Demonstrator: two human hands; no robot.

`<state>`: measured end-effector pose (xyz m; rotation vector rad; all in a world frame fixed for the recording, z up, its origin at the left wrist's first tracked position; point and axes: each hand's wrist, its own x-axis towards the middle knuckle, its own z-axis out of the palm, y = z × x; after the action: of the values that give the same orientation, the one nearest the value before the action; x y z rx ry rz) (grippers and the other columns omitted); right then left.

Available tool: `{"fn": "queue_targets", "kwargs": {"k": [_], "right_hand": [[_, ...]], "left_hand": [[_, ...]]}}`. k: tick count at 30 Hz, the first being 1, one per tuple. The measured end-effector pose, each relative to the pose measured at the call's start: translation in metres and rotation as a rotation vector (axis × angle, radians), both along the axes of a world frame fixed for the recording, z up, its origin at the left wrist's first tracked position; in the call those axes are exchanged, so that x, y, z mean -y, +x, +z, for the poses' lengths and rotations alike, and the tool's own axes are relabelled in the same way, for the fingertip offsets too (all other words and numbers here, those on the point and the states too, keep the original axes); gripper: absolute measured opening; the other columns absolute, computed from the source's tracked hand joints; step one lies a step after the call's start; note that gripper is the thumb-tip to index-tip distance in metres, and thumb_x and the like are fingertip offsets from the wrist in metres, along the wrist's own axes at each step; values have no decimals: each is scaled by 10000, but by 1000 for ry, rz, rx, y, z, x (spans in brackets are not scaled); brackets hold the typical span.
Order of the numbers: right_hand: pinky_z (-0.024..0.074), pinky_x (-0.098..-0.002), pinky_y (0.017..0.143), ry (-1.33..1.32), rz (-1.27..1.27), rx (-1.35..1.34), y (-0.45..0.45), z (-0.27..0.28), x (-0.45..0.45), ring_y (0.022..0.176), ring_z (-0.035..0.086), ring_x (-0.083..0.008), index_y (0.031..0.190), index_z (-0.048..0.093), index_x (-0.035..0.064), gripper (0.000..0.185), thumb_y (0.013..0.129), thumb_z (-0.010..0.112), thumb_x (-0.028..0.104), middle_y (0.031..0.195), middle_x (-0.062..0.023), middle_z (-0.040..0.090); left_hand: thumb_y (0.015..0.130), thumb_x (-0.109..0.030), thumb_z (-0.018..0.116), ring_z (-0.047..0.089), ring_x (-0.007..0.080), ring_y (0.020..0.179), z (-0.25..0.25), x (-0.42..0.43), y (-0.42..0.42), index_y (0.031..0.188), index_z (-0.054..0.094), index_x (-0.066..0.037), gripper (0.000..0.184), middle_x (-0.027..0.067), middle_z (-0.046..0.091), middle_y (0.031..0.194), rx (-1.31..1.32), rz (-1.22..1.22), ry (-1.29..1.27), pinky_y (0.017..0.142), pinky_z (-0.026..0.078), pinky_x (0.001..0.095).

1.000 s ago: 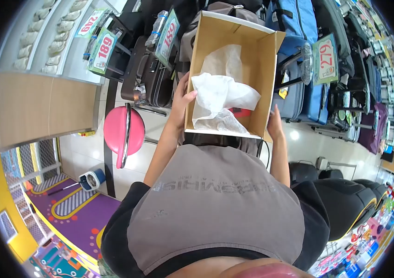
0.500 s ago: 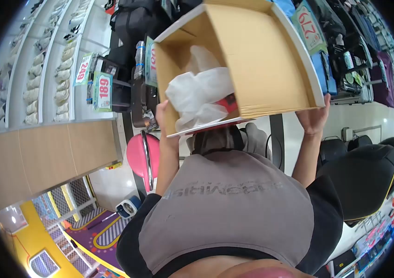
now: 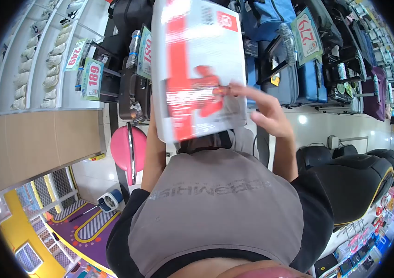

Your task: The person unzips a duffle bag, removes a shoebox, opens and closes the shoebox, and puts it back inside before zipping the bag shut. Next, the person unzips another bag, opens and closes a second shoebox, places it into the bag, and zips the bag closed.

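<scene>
Glossy pale floor tiles (image 3: 308,132) reach past the soft-sided blue suitcases (image 3: 310,85) in front of you. Before your chest hangs the rectangular cardboard box (image 3: 206,51); its lid (image 3: 228,55), raised half a second ago, now covers the crumpled white paper, so the contents are enclosed. Smooth, shiny white-and-red print faces you. Your right hand (image 3: 271,113), fingers loosely spread, grips nothing over the lid; contact is blurred. Your left hand is hidden behind the box, its grip unreadable.
</scene>
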<state>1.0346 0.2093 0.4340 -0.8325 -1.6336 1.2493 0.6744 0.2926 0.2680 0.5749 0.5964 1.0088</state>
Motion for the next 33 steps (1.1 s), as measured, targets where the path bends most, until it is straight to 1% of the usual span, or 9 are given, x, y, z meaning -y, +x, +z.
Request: {"fn": "queue_targets", "kwargs": {"k": [3,6,10,14,19,25,29,30,33], "right_hand": [[321,-476,1175,-75,-558,139,8,-36,-4,1446,410,-342,1531,391,0,782,930,668,417,1525,-218,464],[345,-470,1159,-402,-443,-22,19,-72,10,1439,399,-394,1609,205,70,901,933,649,466,1583,-272,333],[342,-431,1160,-521,-219,-184,4,-93,23,1430,398,-319,1623,165,72,1067,852,670,609,1559,-221,368],[412,-408,1109,-625,-286,-368,2,-72,16,1361,480,-285,1549,301,19,949,837,683,516,1472,-197,471],[539,-427,958,-818,-334,-684,40,-90,35,1117,651,-277,1359,532,0,702,862,628,486,1243,-168,641],[562,-423,915,-724,-293,-760,64,-119,37,1044,672,-272,1161,619,22,556,904,566,513,1157,-159,675],[564,-419,924,-566,-459,-806,74,-150,35,1057,670,-278,1265,590,26,576,929,549,492,1194,-138,677],[558,-422,946,-536,-497,-794,75,-158,37,1078,665,-286,1300,578,26,582,942,546,483,1220,-139,671],[572,-364,796,-467,-603,-717,49,-184,39,1024,641,-276,1428,503,23,650,974,540,487,1256,-207,617]], "left_hand": [[920,-351,644,568,249,1281,-26,-22,7,1491,414,19,718,157,558,1401,202,-358,-270,1066,472,344],[919,-360,657,549,245,1303,0,-12,24,1514,381,15,755,156,537,1428,120,-318,-306,1078,462,336],[918,-371,675,523,240,1333,78,50,43,1545,339,9,807,154,508,1465,-196,-5,-223,1093,449,326],[917,-382,692,498,234,1363,103,66,44,1576,296,4,861,152,480,1501,-355,59,-164,1109,436,315],[742,-510,848,310,353,1486,126,61,46,1654,97,-161,1232,201,234,1638,-35,-154,210,1185,321,461],[725,-449,889,399,329,1407,135,47,73,1640,192,-155,1186,202,339,1576,-461,-151,285,1144,342,465],[917,-193,766,626,242,1191,130,38,79,1597,285,-114,836,187,597,1345,-38,-70,218,956,532,360],[955,-158,712,666,199,1096,128,30,82,1529,420,-91,647,140,668,1238,-210,7,279,872,562,342],[848,-176,775,617,350,1173,100,7,79,1317,618,-39,513,216,625,1289,-1237,385,862,977,508,454]]}}
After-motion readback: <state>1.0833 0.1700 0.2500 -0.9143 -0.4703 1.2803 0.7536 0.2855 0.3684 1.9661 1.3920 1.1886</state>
